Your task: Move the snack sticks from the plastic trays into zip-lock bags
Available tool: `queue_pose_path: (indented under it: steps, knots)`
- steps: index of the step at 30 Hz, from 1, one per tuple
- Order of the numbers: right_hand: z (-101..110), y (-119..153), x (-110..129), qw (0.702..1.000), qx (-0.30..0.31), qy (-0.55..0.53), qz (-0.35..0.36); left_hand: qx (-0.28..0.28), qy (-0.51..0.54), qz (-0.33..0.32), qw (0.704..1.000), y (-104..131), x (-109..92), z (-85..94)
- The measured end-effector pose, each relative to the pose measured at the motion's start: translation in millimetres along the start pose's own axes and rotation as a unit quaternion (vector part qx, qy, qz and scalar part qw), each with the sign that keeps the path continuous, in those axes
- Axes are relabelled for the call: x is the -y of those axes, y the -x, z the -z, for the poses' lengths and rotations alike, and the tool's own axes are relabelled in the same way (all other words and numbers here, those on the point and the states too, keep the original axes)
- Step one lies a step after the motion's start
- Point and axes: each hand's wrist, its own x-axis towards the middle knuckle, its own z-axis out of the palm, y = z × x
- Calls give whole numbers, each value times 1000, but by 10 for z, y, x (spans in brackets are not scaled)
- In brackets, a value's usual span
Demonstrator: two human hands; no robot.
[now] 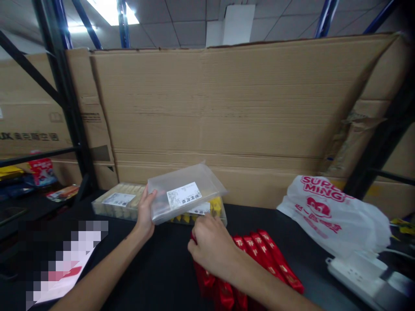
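My left hand (146,211) grips the left end of a translucent plastic box (181,172) with a white printed label, tilted up off the table; no contents show through it. My right hand (212,239) is curled closed over the far end of several shiny red packets (275,259) laid side by side. What its fingers hold, if anything, is hidden. Behind the raised box stands a clear box of yellow packets (215,207), partly covered. To its left is another clear box (121,199) with pale packets in rows and a label.
A white printed plastic bag (333,211) lies at the right, beside a white power strip (359,276). A sheet of paper (69,270) lies at the left. A cardboard wall (214,108) closes off the back. Bagged goods (42,170) sit beyond the left post.
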Motion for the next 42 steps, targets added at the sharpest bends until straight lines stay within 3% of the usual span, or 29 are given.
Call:
queue_pose_path:
  steps: [3, 5, 7, 9, 13, 14, 15, 18, 21, 27, 32, 35, 38, 42]
  knots:
    - [15, 62, 57, 987, -80, -134, 26, -4, 5, 0, 1000, 0, 17, -4]
    - [101, 118, 86, 955, -114, -273, 36, -4, 12, 3, 1000, 0, 24, -5]
    - [261, 144, 43, 892, -126, -432, 38, 1, 18, 8, 1000, 2, 24, -4]
    - [469, 106, -130, 807, -158, -569, 18, 3, 24, 13, 1000, 7, 14, -2]
    - [791, -122, -845, 665, -356, -652, -76, 10, 38, 28, 999, 30, -14, -1]
    - [814, -178, -1045, 632, -388, -661, -118, 14, 42, 32, 998, 36, -20, -2]
    - [812, -222, -1226, 619, -394, -663, -146, 19, 46, 36, 998, 44, -26, -3]
    - [696, -277, -1570, 623, -335, -679, -196, 33, 54, 50, 997, 67, -37, -11]
    - [556, -274, -1613, 642, -242, -699, -201, 41, 53, 62, 996, 90, -45, -24]
    - [577, -267, -1498, 679, -107, -710, -152, 38, 34, 57, 997, 97, -46, -46]
    - [685, -177, -1570, 706, -21, -699, -106, 42, 27, 63, 997, 96, -47, -56]
    - [717, -105, -1648, 727, 79, -679, -61, 46, 28, 71, 996, 122, -69, -72]
    - [734, -53, -1721, 736, 174, -654, -14, 51, 27, 84, 995, 163, -95, -96]
    - [731, -29, -1768, 739, 219, -637, 18, 60, 26, 99, 993, 224, -116, -152]
